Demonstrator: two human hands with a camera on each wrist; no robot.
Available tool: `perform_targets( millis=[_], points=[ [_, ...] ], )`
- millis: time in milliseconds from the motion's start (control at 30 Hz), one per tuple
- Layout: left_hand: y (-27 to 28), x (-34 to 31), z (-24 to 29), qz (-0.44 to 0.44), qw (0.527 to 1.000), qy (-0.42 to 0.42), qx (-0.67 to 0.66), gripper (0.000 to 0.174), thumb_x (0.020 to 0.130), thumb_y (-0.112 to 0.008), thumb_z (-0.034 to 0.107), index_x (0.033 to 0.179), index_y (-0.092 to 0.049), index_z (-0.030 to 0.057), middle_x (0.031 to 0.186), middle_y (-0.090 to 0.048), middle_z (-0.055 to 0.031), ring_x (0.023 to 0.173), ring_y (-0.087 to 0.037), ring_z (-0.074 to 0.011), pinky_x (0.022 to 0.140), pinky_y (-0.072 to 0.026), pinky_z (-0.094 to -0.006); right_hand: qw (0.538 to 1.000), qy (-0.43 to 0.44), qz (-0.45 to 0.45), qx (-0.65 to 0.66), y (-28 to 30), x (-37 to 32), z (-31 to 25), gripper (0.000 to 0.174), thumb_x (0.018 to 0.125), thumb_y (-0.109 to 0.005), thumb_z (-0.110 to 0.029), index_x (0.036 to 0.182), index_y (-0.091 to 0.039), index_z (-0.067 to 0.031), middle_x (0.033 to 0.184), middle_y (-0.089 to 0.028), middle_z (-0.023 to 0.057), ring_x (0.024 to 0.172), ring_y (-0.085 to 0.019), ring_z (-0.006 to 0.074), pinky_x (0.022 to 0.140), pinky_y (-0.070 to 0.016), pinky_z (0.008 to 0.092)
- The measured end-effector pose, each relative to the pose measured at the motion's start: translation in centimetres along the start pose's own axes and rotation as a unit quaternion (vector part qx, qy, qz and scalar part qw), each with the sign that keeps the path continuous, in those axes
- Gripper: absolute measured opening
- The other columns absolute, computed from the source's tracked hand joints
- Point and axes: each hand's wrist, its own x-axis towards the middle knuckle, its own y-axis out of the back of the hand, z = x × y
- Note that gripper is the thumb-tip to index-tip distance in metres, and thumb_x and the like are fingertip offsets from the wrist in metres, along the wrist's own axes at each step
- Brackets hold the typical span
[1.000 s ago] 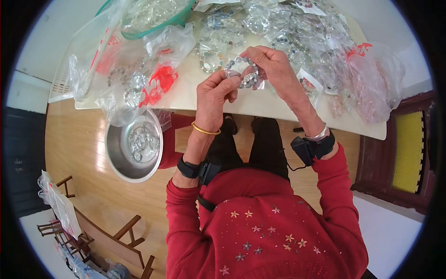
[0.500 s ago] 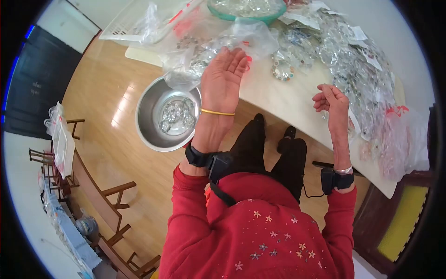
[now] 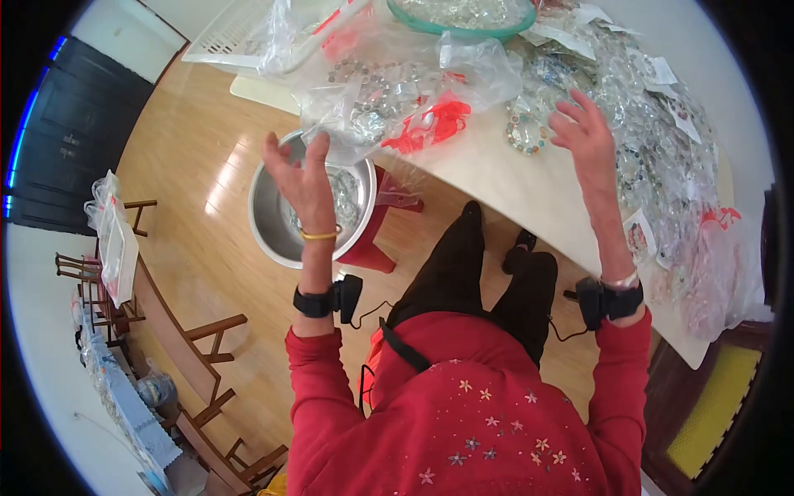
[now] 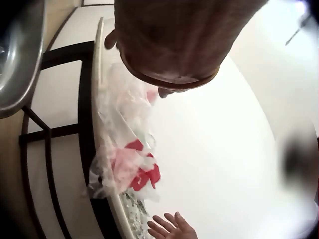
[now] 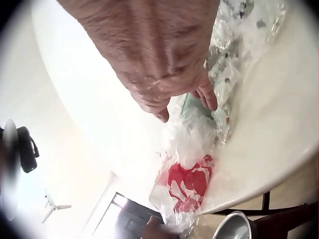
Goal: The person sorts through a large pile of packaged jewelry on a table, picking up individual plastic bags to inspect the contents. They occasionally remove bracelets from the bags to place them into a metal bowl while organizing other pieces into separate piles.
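– Hands first: is either one holding anything?
– No. The left hand (image 3: 302,178) is spread wide, fingers apart and empty, hovering over the steel bowl (image 3: 263,223) at centre left of the head view. The right hand (image 3: 583,132) is just as open, fingers fanned, gripping nothing, above the heap of packets (image 3: 653,107) at upper right.
– So how far along is the work?
– Hardly begun, I'd judge. A small cluster of bagged beads (image 3: 346,197) lies in the bowl. The heap on the table (image 3: 513,194) is far larger, and a green basin (image 3: 463,33) at the top edge looks full too.
– One bracelet seems loose.
– Yes, a bead bracelet (image 3: 526,132) of mixed colours lies unwrapped on the tabletop, just left of the right hand.
– Materials?
– The bowl is round polished metal, throwing glare, perched on a red stool (image 3: 372,252). The packets are thin, crinkled clear film. A floppy bag with red print (image 3: 430,124) droops over the table's curved edge, beside the bowl. The tabletop is pale and smooth.
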Motion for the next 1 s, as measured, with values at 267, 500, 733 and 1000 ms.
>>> perform_targets(
  millis=[267, 500, 733, 1000],
  points=[
    [-6.9, 0.5, -3.5, -0.154, 0.969, -0.111, 0.16, 0.087, 0.073, -0.073, 0.03, 0.137, -0.026, -0.0058, 0.141, -0.027, -0.0314, 0.131, -0.027, -0.0428, 0.107, -0.0275, -0.0448, 0.981, 0.103, -0.091, -0.14, -9.4, 2.7, -0.8, 0.087, 0.077, -0.071, -0.037, 0.142, -0.027, -0.0009, 0.131, -0.046, 0.0252, 0.118, -0.049, 0.0346, 0.096, -0.0424, 0.0385],
    [-11.8, 5.0, -2.5, -0.308, 0.927, -0.109, 0.185, 0.085, 0.069, -0.074, 0.027, 0.136, -0.029, -0.0015, 0.137, -0.03, -0.0301, 0.126, -0.032, -0.0458, 0.103, -0.0329, -0.0462, 0.943, 0.167, -0.119, -0.262, -10.8, 6.4, 1.3, 0.086, 0.078, -0.069, -0.036, 0.141, -0.025, 0.0027, 0.142, -0.029, 0.0269, 0.128, -0.037, 0.0393, 0.101, -0.0381, 0.0395],
    [-15.9, 7.6, -3.7, -0.328, 0.92, -0.161, 0.143, 0.074, 0.067, -0.073, 0.023, 0.129, -0.037, 0.0021, 0.125, -0.041, -0.0254, 0.114, -0.042, -0.0437, 0.095, -0.0396, -0.0471, 0.955, 0.158, -0.134, -0.214, -10.4, 7.5, 1.3, 0.082, 0.08, -0.067, -0.031, 0.14, -0.023, 0.0038, 0.142, -0.029, 0.026, 0.126, -0.038, 0.0401, 0.101, -0.0382, 0.0405],
    [-18.3, 8.9, -4.2, -0.332, 0.897, -0.212, 0.201, 0.058, 0.07, -0.068, 0.017, 0.121, -0.045, 0.0037, 0.115, -0.048, -0.0221, 0.109, -0.047, -0.0404, 0.092, -0.0417, -0.0438, 0.942, 0.207, -0.071, -0.253, -10.6, 9.0, 2.7, 0.081, 0.08, -0.066, -0.031, 0.141, -0.023, 0.0017, 0.141, -0.03, 0.0252, 0.119, -0.044, 0.0411, 0.096, -0.0422, 0.0413]
  ],
)
